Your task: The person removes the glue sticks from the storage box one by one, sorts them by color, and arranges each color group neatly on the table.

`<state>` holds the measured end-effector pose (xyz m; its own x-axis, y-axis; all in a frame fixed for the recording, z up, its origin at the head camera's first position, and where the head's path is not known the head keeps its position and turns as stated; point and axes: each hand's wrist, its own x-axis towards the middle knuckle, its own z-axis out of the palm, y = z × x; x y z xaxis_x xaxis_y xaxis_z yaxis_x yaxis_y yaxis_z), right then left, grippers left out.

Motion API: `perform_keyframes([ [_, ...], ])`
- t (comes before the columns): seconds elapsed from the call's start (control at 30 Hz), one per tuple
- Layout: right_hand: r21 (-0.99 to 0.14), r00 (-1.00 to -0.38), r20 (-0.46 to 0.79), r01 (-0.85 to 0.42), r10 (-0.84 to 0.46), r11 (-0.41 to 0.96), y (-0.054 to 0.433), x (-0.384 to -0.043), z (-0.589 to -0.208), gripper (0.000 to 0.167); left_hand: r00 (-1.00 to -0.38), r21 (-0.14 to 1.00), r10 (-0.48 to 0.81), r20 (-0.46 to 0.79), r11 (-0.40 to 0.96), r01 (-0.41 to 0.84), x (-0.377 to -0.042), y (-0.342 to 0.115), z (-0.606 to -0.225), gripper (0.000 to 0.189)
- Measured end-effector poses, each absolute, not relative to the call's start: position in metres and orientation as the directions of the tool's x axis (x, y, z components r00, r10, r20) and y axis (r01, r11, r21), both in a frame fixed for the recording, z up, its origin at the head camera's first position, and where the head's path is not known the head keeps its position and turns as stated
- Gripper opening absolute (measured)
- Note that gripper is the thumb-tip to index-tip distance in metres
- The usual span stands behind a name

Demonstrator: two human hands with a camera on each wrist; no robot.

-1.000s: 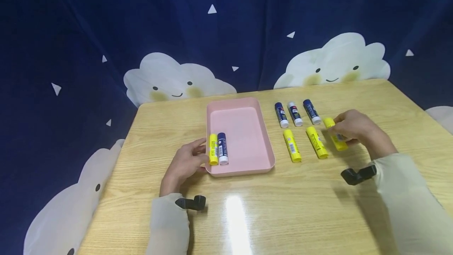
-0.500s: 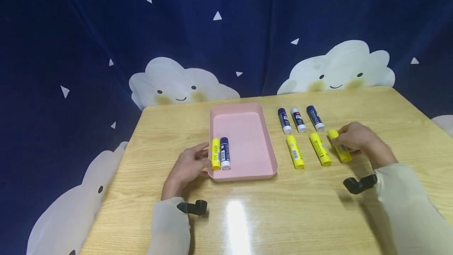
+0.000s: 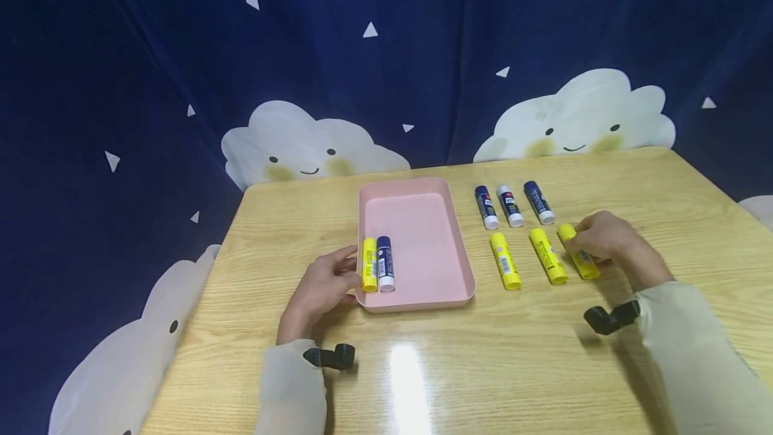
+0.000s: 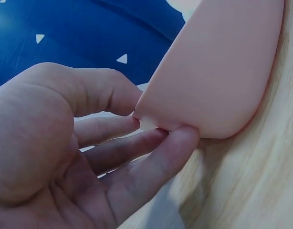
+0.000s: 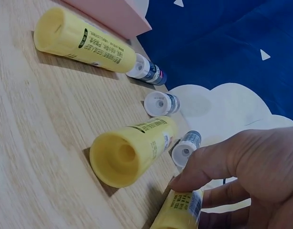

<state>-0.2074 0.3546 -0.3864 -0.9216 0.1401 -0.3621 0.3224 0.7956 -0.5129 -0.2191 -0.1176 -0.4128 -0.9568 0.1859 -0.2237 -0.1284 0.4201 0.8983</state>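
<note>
My left hand (image 3: pixel 317 291) grips the left side of a pink tray (image 3: pixel 431 304), its thumb and fingers at the tray wall (image 4: pixel 208 71) in the left wrist view. Inside the tray, a yellow glue stick (image 3: pixel 370 265) and a navy glue stick (image 3: pixel 385 264) lie side by side. At the right, the fingers of my right hand (image 3: pixel 606 240) pinch a yellow glue stick (image 3: pixel 584 265) lying on the table. Left of it are two more yellow glue sticks, the nearer one (image 3: pixel 548 256) and the farther one (image 3: pixel 505 260). The fingers cover part of the held stick.
Behind the yellow row lie three navy-and-white glue sticks: a left one (image 3: pixel 486 207), a middle one (image 3: pixel 510 205) and a right one (image 3: pixel 539 202). The wooden table (image 3: pixel 483 368) ends at a dark blue curtain (image 3: pixel 338 32) with cloud prints.
My right hand has drawn the rightmost yellow glue stick slightly toward me, nearly level with its neighbours. The head view has shifted a little. My left hand stays at the tray.
</note>
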Motion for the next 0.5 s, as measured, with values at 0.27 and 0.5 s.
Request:
perform_keyframes([
  [0.27, -0.511, -0.922, -0.36, 0.324, 0.144, 0.796, 0.3522, -0.2063, -0.3859, 0.074, -0.958, 0.895, 0.194, -0.212, 0.431, -0.111, -0.2189, -0.1179, -0.413, 0.079],
  [0.5, -0.501, -0.917, -0.366, 0.338, 0.159, 0.797, 0.3526, -0.2043, -0.3823, 0.076, -0.958, 0.898, 0.197, -0.206, 0.428, -0.105, -0.2182, -0.1177, -0.4133, 0.079],
])
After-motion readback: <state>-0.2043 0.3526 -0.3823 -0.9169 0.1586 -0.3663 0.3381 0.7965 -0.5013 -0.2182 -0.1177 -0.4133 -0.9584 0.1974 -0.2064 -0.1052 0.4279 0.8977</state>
